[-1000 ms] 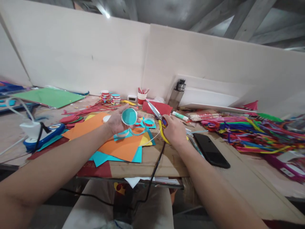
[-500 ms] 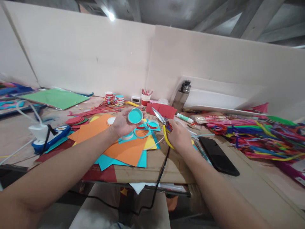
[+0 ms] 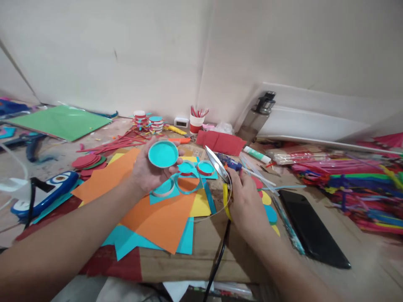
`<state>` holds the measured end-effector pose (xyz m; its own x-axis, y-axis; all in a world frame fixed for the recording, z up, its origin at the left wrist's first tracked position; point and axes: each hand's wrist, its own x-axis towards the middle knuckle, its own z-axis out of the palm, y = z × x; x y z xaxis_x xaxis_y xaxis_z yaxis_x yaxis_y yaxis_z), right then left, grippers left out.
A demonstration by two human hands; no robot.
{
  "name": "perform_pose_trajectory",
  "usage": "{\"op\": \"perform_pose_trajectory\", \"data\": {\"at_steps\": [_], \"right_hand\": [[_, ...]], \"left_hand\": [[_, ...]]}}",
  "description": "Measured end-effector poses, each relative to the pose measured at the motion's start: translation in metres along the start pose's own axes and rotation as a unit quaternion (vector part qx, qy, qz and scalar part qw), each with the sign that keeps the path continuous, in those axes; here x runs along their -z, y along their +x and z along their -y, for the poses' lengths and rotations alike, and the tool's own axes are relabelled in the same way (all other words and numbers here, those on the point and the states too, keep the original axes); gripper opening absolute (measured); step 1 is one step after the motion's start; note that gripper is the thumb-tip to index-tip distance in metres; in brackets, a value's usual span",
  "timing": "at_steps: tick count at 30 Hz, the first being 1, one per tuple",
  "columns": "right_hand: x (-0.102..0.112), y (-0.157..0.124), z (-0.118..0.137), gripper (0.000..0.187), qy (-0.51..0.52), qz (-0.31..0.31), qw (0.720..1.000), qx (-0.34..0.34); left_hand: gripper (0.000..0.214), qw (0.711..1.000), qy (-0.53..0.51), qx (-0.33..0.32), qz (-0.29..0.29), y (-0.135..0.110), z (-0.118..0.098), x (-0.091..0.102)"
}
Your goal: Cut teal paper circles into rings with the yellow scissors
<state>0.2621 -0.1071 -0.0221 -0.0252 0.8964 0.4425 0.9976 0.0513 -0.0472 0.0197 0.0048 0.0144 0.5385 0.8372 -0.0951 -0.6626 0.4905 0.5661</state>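
My left hand (image 3: 147, 170) holds a round teal paper-covered lid (image 3: 163, 154) up above the table, fingers curled under its rim. My right hand (image 3: 247, 201) is closed on yellow-handled scissors (image 3: 220, 174), blades pointing up and left toward the lid, with a gap between them. Below the hands lie orange paper (image 3: 160, 218), teal paper (image 3: 185, 239) and a yellow sheet (image 3: 200, 204). Teal paper rings and small teal-topped rings (image 3: 206, 167) rest on the sheets between my hands.
A black phone (image 3: 311, 228) lies right of my right hand. Coloured strips (image 3: 349, 180) pile up at the right. A glue stick (image 3: 256, 154), red cup (image 3: 197, 123), bottle (image 3: 256, 117), green sheet (image 3: 59, 121), blue stapler-like tool (image 3: 47, 195) and a black cable (image 3: 218, 260) surround the work area.
The camera has tipped down and moved closer to the table. My left hand has turned the teal lid more face-up. My right hand with the scissors has dropped lower.
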Motion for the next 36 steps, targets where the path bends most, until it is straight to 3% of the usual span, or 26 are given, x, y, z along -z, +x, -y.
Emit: {"op": "perform_pose_trajectory", "data": {"at_steps": [7,16,20,25,31,36], "right_hand": [[-0.003,0.002,-0.008,0.069,0.051,-0.031,0.998,0.002],[0.007,0.010,0.001,0.055,0.063,-0.014,0.995,-0.077],[0.012,0.012,0.003,0.046,0.042,-0.023,0.995,-0.090],[0.009,0.015,-0.002,0.048,0.039,-0.042,0.996,-0.074],[0.006,0.020,-0.010,0.047,0.112,-0.103,0.988,0.017],[0.003,0.026,-0.014,0.038,0.153,-0.095,0.984,-0.016]], "left_hand": [[0.054,0.998,-0.036,-0.024,-0.036,0.003,-0.009,0.003],[0.058,0.998,0.016,-0.057,0.034,-0.002,-0.018,0.001],[0.057,0.998,0.019,-0.064,0.001,-0.003,-0.015,-0.001],[0.055,0.995,0.011,-0.090,-0.031,0.002,-0.022,0.001],[0.061,0.990,-0.004,-0.127,-0.060,0.009,-0.045,0.012],[0.059,0.986,-0.034,-0.155,-0.060,0.007,-0.061,0.016]]}}
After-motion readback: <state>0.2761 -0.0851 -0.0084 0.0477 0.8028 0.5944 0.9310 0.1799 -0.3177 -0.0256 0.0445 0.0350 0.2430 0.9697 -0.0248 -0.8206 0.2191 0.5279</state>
